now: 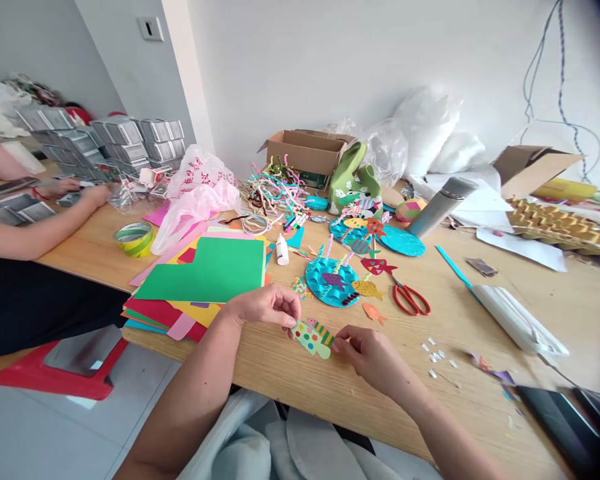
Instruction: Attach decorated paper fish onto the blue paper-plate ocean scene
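Near the table's front edge, my left hand [273, 307] pinches a light green paper fish with coloured dots [310, 338] at its left end. My right hand [363, 353] has its fingers closed on the right end of a green and yellow striped paper fish [324, 329], which lies partly behind the dotted one. Just beyond my hands is a round blue piece [320, 275] with a purple fish [334, 280] and a yellow fish [368, 289]. An orange fish [374, 313] lies nearer me, left of the red-handled scissors [411, 299].
Coloured paper [215, 267] is stacked at the left, with yellow tape [135, 239] beyond. A glue bottle [282, 250], a steel flask [443, 207] and a white glue gun or similar device [520, 320] stand or lie around. Another person's arm [55, 227] rests at the far left.
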`<state>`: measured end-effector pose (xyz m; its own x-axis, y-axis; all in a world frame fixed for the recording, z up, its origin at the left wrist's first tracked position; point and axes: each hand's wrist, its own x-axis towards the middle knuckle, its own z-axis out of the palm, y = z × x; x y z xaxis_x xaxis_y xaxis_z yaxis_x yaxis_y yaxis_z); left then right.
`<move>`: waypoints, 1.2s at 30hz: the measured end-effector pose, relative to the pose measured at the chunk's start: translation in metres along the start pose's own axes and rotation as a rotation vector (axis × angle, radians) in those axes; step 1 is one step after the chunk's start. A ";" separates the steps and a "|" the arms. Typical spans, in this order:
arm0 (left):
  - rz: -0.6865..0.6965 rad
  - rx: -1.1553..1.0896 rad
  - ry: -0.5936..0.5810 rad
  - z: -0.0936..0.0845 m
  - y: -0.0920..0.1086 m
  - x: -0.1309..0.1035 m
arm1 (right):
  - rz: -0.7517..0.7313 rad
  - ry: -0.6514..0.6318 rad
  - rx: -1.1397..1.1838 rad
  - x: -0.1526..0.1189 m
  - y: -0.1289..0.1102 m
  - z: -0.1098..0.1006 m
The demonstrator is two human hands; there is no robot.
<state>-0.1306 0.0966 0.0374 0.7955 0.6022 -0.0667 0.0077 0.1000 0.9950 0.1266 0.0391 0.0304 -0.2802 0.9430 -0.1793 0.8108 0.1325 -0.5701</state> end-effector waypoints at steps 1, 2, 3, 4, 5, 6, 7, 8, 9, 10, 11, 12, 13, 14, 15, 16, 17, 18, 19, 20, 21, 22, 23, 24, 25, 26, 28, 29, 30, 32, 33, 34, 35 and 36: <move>0.002 -0.012 0.009 0.000 0.000 0.000 | 0.014 0.032 -0.053 -0.002 0.004 -0.003; 0.002 -0.021 0.016 0.000 0.000 0.000 | 0.030 0.095 -0.115 -0.003 0.010 -0.006; 0.002 -0.025 0.023 0.001 0.000 0.000 | 0.041 0.177 -0.185 -0.004 0.017 -0.009; 0.002 -0.027 0.028 0.001 0.000 0.000 | 0.044 0.265 -0.261 -0.004 0.026 -0.011; 0.001 -0.028 0.030 0.001 -0.001 0.001 | 0.032 0.344 -0.340 -0.003 0.035 -0.014; 0.001 -0.029 0.031 0.000 -0.001 0.001 | 0.005 0.402 -0.414 -0.002 0.045 -0.016; 0.002 -0.030 0.032 0.000 -0.001 0.001 | -0.023 0.440 -0.479 0.000 0.055 -0.017; 0.005 -0.031 0.033 0.000 -0.002 0.001 | -0.043 0.461 -0.531 0.001 0.064 -0.018; 0.007 -0.033 0.036 0.000 -0.002 0.001 | -0.054 0.469 -0.569 0.003 0.071 -0.019; 0.010 -0.034 0.039 0.000 -0.002 0.001 | -0.058 0.471 -0.599 0.004 0.076 -0.019; 0.012 -0.033 0.041 0.000 -0.002 0.001 | -0.059 0.468 -0.622 0.005 0.080 -0.018; 0.013 -0.029 0.042 0.000 -0.002 0.001 | -0.061 0.464 -0.643 0.006 0.082 -0.018; 0.012 -0.023 0.041 0.000 -0.002 0.001 | -0.068 0.458 -0.665 0.007 0.082 -0.018; 0.010 -0.017 0.041 0.000 -0.002 0.001 | -0.080 0.452 -0.690 0.008 0.082 -0.017; 0.008 -0.011 0.040 0.000 -0.002 0.001 | -0.095 0.447 -0.716 0.009 0.081 -0.017; 0.005 -0.009 0.037 0.000 -0.002 0.002 | -0.114 0.442 -0.744 0.009 0.080 -0.017; 0.003 -0.008 0.035 0.000 -0.002 0.002 | -0.138 0.438 -0.773 0.010 0.080 -0.018; 0.001 -0.009 0.035 0.001 -0.002 0.002 | -0.163 0.435 -0.803 0.011 0.079 -0.018; 0.000 -0.012 0.035 0.001 -0.001 0.002 | -0.187 0.433 -0.831 0.011 0.079 -0.018; -0.003 -0.015 0.035 0.001 -0.001 0.002 | -0.210 0.431 -0.856 0.012 0.079 -0.018; -0.004 -0.017 0.039 0.001 -0.001 0.002 | -0.234 0.429 -0.877 0.013 0.079 -0.019; -0.003 -0.020 0.046 0.000 0.000 0.001 | -0.256 0.428 -0.895 0.013 0.080 -0.019; 0.001 -0.022 0.056 0.000 0.001 0.000 | -0.277 0.427 -0.908 0.013 0.081 -0.019; 0.007 -0.021 0.067 -0.001 0.002 -0.001 | -0.297 0.425 -0.915 0.014 0.081 -0.020; 0.017 -0.019 0.082 -0.002 0.002 -0.002 | -0.317 0.420 -0.916 0.014 0.082 -0.020; 0.029 -0.019 0.101 -0.003 0.003 -0.004 | -0.332 0.415 -0.912 0.014 0.083 -0.021; 0.057 -0.035 0.144 -0.004 0.004 -0.006 | -0.350 0.405 -0.888 0.014 0.085 -0.022; 0.071 -0.051 0.166 -0.005 0.004 -0.007 | -0.348 0.408 -0.868 0.014 0.086 -0.022; 0.081 -0.070 0.184 -0.006 0.004 -0.008 | -0.333 0.421 -0.842 0.013 0.086 -0.023; 0.093 -0.097 0.201 -0.006 0.004 -0.008 | -0.267 0.468 -0.745 0.009 0.084 -0.024; 0.095 -0.102 0.200 -0.006 0.004 -0.008 | -0.212 0.487 -0.661 0.006 0.081 -0.024; 0.091 -0.100 0.197 -0.006 0.004 -0.008 | -0.146 0.491 -0.551 0.003 0.078 -0.025; 0.084 -0.092 0.190 -0.005 0.004 -0.007 | -0.077 0.473 -0.422 0.000 0.073 -0.025; 0.074 -0.078 0.183 -0.005 0.004 -0.007 | -0.015 0.439 -0.289 -0.003 0.068 -0.026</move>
<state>-0.1390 0.0964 0.0418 0.6690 0.7431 -0.0135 -0.0991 0.1072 0.9893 0.1959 0.0534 0.0126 -0.1014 0.9713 0.2150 0.9343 0.1672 -0.3149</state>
